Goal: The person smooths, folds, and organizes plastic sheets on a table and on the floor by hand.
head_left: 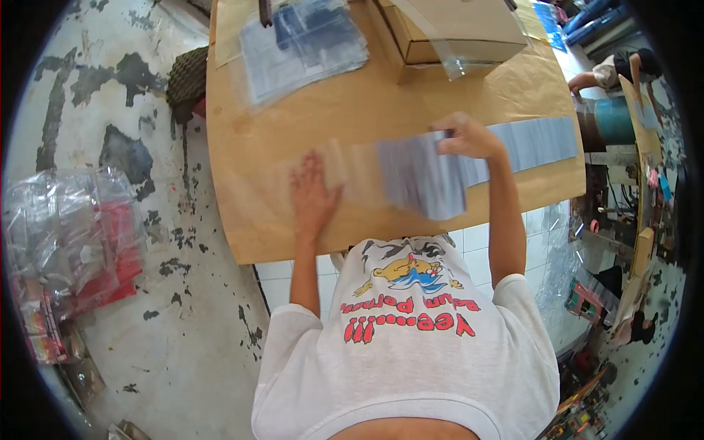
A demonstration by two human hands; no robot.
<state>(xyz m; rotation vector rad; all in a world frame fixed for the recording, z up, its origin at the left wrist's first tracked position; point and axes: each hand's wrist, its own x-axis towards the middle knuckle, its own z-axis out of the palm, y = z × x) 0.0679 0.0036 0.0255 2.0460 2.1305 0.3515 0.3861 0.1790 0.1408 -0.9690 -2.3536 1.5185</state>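
My left hand lies with spread fingers on the brown paper-covered table, at the edge of a blurred clear plastic sheet. My right hand grips the upper right corner of a grey-blue printed sheet or stack, which is smeared by motion. To the right of it, a row of overlapping grey-blue sheets reaches almost to the table's right edge, passing behind my right forearm.
Clear plastic bags are piled at the table's back left. An open cardboard box stands at the back. More plastic packs lie on the floor at left. Other people are at the far right.
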